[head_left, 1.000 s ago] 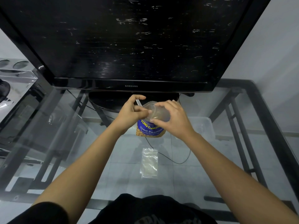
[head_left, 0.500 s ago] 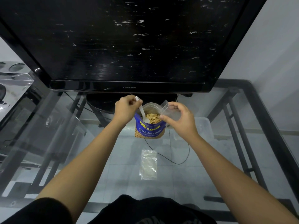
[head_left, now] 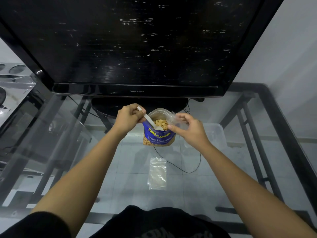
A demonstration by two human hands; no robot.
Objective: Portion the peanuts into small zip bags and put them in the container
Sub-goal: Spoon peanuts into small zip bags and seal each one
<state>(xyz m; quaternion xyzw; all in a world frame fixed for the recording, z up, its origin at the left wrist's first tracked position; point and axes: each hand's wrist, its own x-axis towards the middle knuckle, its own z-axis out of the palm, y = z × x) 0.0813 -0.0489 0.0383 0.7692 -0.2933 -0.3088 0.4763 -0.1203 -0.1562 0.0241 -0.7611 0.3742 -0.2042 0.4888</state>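
A blue peanut bag stands open on the glass table, peanuts showing at its mouth. My left hand grips a white plastic spoon whose bowl dips into the peanuts. My right hand pinches a small clear zip bag just right of the peanut bag's mouth. Another clear zip bag lies flat on the glass nearer to me. A clear plastic container sits behind my right hand, partly hidden by it.
A large black TV on its stand fills the far side of the glass table. A black cable runs under the glass. The table's black frame borders the right. Shiny objects sit at the far left.
My hands have parted. The right hand drew the small zip bag off to the right, uncovering the peanuts, and the left hand lowered the spoon into the peanut bag.
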